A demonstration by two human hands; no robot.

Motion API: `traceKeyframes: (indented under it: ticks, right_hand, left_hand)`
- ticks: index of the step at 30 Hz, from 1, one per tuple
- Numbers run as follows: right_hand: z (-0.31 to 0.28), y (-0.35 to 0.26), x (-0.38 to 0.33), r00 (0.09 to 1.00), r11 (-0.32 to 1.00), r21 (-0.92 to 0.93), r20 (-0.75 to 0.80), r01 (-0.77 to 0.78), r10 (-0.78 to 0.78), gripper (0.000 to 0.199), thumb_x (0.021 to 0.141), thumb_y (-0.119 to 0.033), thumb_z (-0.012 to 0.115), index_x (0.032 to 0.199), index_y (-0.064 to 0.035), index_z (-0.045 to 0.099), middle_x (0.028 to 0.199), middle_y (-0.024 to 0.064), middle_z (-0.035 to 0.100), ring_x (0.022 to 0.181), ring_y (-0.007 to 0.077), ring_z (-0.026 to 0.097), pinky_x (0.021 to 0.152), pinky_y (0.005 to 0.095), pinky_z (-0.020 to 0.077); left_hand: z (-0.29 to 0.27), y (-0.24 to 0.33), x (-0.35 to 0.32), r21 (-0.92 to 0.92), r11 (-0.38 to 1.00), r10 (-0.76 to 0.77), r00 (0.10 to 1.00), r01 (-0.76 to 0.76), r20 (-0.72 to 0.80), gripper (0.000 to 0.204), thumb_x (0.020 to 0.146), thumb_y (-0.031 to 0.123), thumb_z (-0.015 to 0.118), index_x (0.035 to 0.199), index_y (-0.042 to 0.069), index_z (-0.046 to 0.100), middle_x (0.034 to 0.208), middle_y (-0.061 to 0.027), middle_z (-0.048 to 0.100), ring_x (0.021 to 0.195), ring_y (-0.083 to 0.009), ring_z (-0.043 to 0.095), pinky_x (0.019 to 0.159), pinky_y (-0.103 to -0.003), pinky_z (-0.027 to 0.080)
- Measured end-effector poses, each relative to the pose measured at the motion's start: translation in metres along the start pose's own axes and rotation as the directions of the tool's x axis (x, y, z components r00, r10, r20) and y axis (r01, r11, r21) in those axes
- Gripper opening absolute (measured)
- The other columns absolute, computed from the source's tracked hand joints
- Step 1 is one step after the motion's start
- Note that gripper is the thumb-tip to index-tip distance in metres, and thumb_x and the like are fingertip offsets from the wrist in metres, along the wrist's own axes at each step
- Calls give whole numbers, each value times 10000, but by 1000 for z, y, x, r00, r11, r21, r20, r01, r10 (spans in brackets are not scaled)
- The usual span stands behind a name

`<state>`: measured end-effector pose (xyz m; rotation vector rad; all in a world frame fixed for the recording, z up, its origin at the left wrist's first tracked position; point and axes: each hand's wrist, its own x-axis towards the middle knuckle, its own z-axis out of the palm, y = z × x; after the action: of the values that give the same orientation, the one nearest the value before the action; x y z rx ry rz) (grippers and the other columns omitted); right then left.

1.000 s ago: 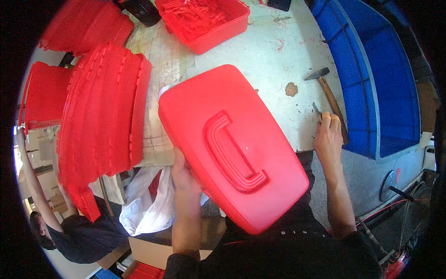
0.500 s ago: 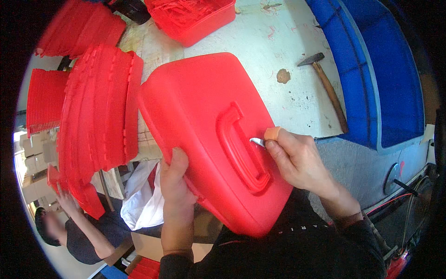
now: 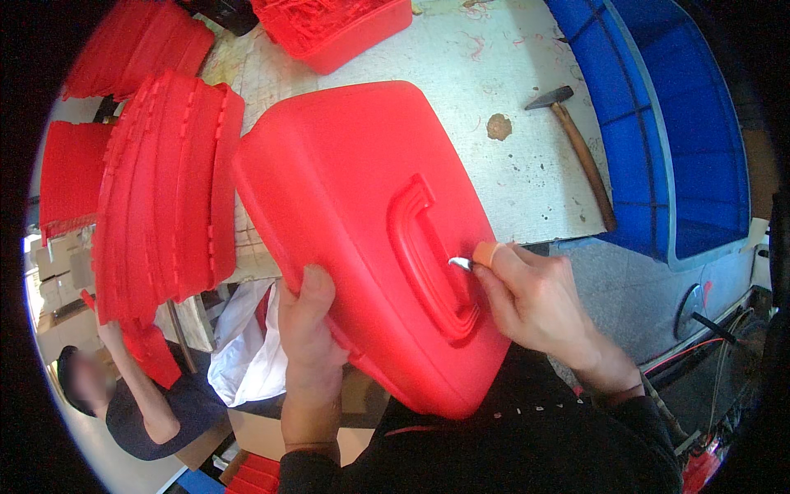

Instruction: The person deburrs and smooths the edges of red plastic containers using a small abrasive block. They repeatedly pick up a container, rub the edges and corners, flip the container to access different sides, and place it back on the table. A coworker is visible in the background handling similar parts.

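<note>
Head view. One red case [image 3: 329, 173], set aslant, its far part over the tabletop [image 3: 535, 193] and its near end before our dark shirt [image 3: 527, 428]; whether it rests on the table's near edge we cannot tell. Our left hand [image 3: 309, 329]: closed on the case's left edge, thumb on top, fingers hidden beneath. Our right hand [image 3: 539, 300]: fingers pinched around a small metal blade [image 3: 461, 263], its tip just beside the moulded handle [image 3: 428, 263]; contact we cannot tell. Room: to the case's right, tabletop stretches to a hammer [image 3: 581, 156], near the wall of a blue crate [image 3: 629, 123]; to its left, stacked red shells [image 3: 169, 189] stand close; beyond its far edge, a red bin [image 3: 354, 41].
</note>
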<state>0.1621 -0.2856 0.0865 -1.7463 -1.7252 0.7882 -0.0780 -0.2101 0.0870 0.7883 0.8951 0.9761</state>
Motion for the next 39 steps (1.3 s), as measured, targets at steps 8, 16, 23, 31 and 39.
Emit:
traceKeyframes:
  ticks: [8,16,23,31,39]
  right_hand:
    - [-7,-5,6,995,968,244,-60,-62,79,229,922,-183,670,1051,-23,568,751,203,652,685,379,690,578,441,539]
    - [-3,8,3,972,836,508,-8,205,-234,161,865,-121,738,951,-74,611,703,62,637,643,151,664,577,310,512]
    - [9,76,73,938,956,-291,-337,-30,-73,389,855,-31,670,1217,-5,532,1060,217,637,939,421,639,815,448,543]
    - [-74,52,-23,992,989,-99,-46,109,-114,365,824,-22,689,1175,-19,590,1143,208,635,1094,384,629,921,471,523]
    - [-243,128,-8,979,991,-82,-182,-106,90,222,920,-31,534,1113,-36,644,1079,155,660,951,264,653,853,423,531]
  left_hand:
    - [2,-2,4,-11,1000,-15,1000,15,18,621,987,368,608,1450,1,417,1408,-158,554,1233,-294,588,1079,-465,458]
    - [19,78,-21,406,855,422,889,-323,-180,571,898,291,710,1367,29,515,1274,-85,625,1113,-212,621,959,-361,502]
    - [86,303,-48,911,79,902,417,-405,108,587,895,485,687,1165,-29,605,984,-192,709,779,-239,737,675,-323,621]
    - [-49,337,114,695,-620,545,837,365,48,395,829,348,768,908,-35,714,919,-268,697,917,-418,690,785,-505,535]
    - [-124,320,177,913,-359,185,973,195,-136,592,897,490,654,1069,-76,684,1044,-261,709,990,-331,694,833,-432,535]
